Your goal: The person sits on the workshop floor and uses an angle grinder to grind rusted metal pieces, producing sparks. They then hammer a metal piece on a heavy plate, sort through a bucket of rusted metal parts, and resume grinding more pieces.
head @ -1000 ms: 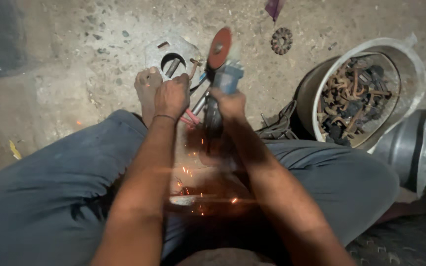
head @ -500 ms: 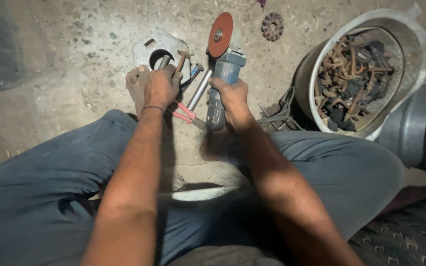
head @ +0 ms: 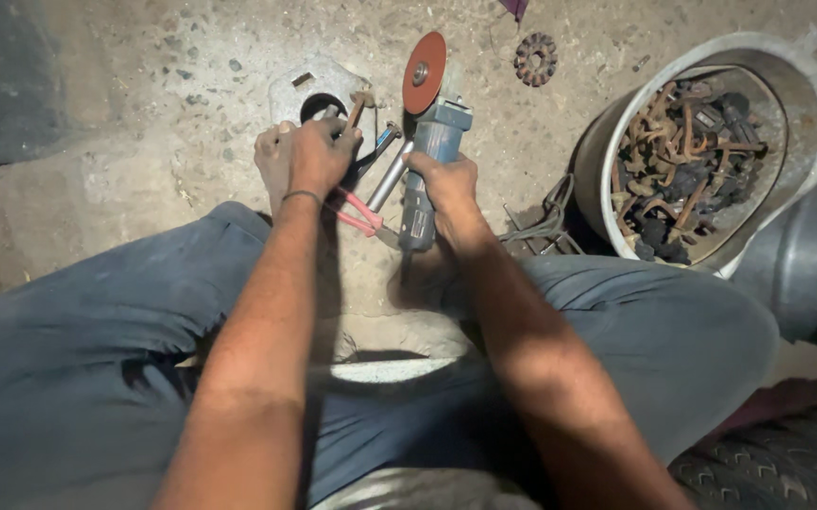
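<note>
- You had no packages, labels, signs or screens in front of you.
- Nothing you held or had lying near you on the floor carried a visible sticker or display.

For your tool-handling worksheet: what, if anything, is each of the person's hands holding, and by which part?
The right hand grips the angle grinder around its grey body, behind the red disc. The left hand rests among hand tools on the floor; whether it holds one cannot be told.

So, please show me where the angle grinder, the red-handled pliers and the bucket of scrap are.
angle grinder (head: 420, 203), head view, on its grey body.
red-handled pliers (head: 359, 213), head view, on one red handle.
bucket of scrap (head: 810, 85), head view, on its pale rim.
</note>
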